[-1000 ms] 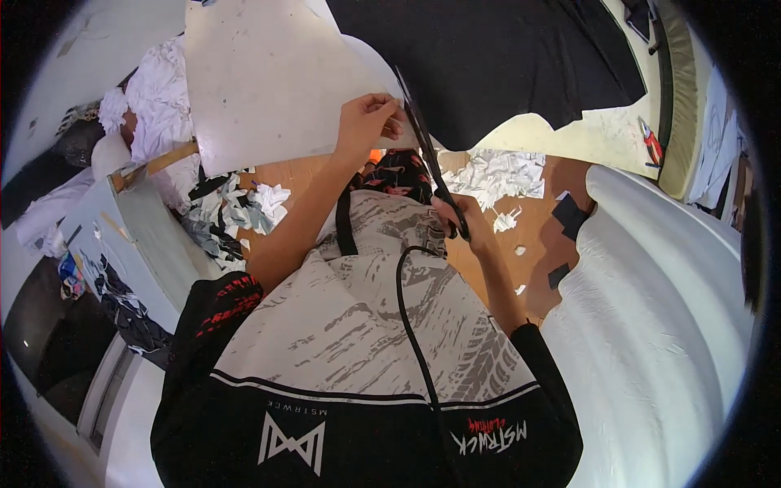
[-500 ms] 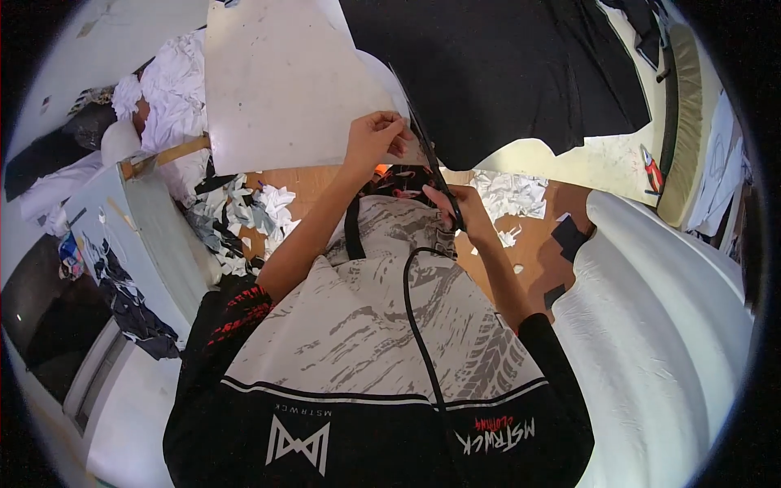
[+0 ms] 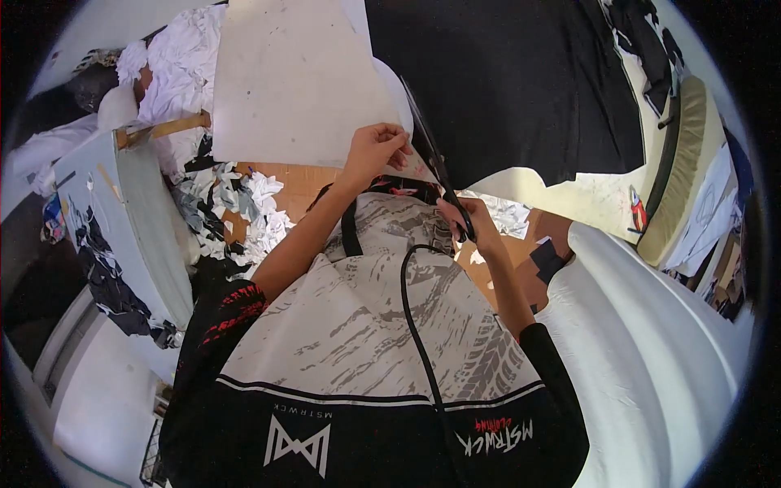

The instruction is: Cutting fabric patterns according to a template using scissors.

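Observation:
My left hand (image 3: 379, 153) has its fingertips drawn together at the lower right edge of a pale white sheet (image 3: 293, 89); what lies between them is hard to make out. My right hand (image 3: 480, 228) grips long black scissors (image 3: 439, 167) by the handles, near the table's front. Their blades point up and away, along the boundary between the white sheet and a large black fabric (image 3: 504, 81). A narrow white curved edge (image 3: 393, 91) shows beside the blade tips.
A red-handled tool (image 3: 637, 207) rests on the pale tabletop at right. White cloth (image 3: 171, 57) is heaped at upper left, beside a panel (image 3: 138, 220) with a wooden edge. Scraps (image 3: 252, 203) litter the brown floor. Draped white material (image 3: 618, 350) fills the lower right; an olive pad (image 3: 679, 175) lines the right side.
My left hand has come down along the sheet toward its near edge. The scissors have shifted slightly with my right hand, still angled away. The surroundings have shifted in the view.

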### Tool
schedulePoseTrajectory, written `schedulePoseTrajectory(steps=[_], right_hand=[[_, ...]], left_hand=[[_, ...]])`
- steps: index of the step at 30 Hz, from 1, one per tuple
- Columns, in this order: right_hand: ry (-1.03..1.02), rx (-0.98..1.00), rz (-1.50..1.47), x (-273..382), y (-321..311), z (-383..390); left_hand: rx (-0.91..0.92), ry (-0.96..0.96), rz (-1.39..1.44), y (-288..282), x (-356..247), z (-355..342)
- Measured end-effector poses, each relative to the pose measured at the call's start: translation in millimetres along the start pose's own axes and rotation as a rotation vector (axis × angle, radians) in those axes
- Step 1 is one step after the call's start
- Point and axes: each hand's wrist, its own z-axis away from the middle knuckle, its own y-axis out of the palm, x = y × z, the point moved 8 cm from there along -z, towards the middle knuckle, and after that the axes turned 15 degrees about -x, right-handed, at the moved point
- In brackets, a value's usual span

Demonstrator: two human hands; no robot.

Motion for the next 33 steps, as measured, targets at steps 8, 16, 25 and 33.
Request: schedulePoseTrajectory(steps=[8, 16, 25, 33], right_hand=[[-0.136, 0.175, -0.129, 18.6, 1.4, -22.7], [-0.044, 0.064, 0.225, 65.4, -8.0, -13.1], [-0.009, 0.076, 0.090, 68.1, -34.4, -30.5], [-0.025, 0.171, 0.302, 118.5, -25.3, -39.6]], left_hand=[[0.026, 0.012, 0.024, -7.0, 8.2, 3.7], [0.010, -0.009, 0.042, -16.2, 5.1, 8.2], [0.038, 0.040, -0.028, -23.5, 1.3, 14.6], [0.072, -0.052, -0.056, -28.3, 4.8, 18.8]])
